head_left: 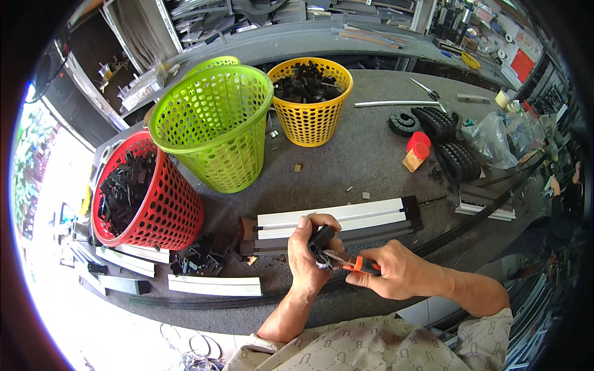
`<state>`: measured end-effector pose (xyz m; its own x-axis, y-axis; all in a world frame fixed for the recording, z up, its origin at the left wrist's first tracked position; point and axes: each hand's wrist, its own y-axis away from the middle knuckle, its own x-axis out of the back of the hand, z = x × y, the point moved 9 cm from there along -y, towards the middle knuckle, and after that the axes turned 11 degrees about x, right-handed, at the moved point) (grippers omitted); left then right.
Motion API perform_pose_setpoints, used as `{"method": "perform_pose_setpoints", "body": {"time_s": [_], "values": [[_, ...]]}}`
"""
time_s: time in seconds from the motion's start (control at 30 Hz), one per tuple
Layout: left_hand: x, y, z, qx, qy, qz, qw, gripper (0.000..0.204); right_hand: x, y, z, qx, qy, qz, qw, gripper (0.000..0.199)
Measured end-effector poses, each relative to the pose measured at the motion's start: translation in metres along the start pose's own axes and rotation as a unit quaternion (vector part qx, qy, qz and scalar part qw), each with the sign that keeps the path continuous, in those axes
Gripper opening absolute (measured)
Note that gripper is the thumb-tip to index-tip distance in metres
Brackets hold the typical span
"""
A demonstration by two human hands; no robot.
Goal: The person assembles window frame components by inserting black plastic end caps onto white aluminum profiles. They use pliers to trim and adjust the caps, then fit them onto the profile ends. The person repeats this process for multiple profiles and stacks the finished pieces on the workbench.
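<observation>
My left hand point(307, 256) grips a small black plastic part point(320, 240) just in front of a long white and black profile bar point(346, 221) lying on the grey table point(365, 148). My right hand point(396, 272) holds a pair of orange-handled pliers point(354, 264) whose tip touches the black part. Both hands meet close together above the table's near edge.
A red basket point(164, 207) and a yellow basket point(312, 117) hold black parts; a green basket point(219, 133) stands between them. Loose black parts point(201, 256) and white bars point(215, 285) lie at the left. Black chain coils point(445, 139), a red-capped piece point(416, 150) and plastic bags point(492, 139) sit at the right.
</observation>
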<state>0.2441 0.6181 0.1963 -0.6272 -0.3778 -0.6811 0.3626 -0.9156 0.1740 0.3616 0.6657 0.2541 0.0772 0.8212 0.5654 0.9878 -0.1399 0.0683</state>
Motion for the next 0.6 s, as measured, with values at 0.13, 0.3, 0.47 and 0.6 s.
{"method": "perform_pose_setpoints", "body": {"time_s": [0.13, 0.3, 0.47, 0.6], "values": [[-0.006, -0.004, -0.015, 0.074, 0.124, -0.089, 0.985, 0.062, -0.036, 0.009, 0.003, -0.109, -0.354, -0.085, 0.925, 0.036], [-0.010, -0.016, -0.023, 0.135, 0.264, -0.151, 0.943, 0.067, -0.009, 0.007, -0.005, -0.021, -0.500, 0.012, 0.865, 0.037], [0.004, -0.007, -0.023, 0.170, 0.086, -0.020, 0.981, 0.065, 0.092, -0.020, 0.077, -0.121, 0.132, 0.242, 0.954, 0.025], [0.010, 0.016, -0.014, 0.180, -0.062, -0.016, 0.982, 0.064, 0.114, -0.064, 0.127, -0.146, 0.305, 0.234, 0.911, 0.031]]}}
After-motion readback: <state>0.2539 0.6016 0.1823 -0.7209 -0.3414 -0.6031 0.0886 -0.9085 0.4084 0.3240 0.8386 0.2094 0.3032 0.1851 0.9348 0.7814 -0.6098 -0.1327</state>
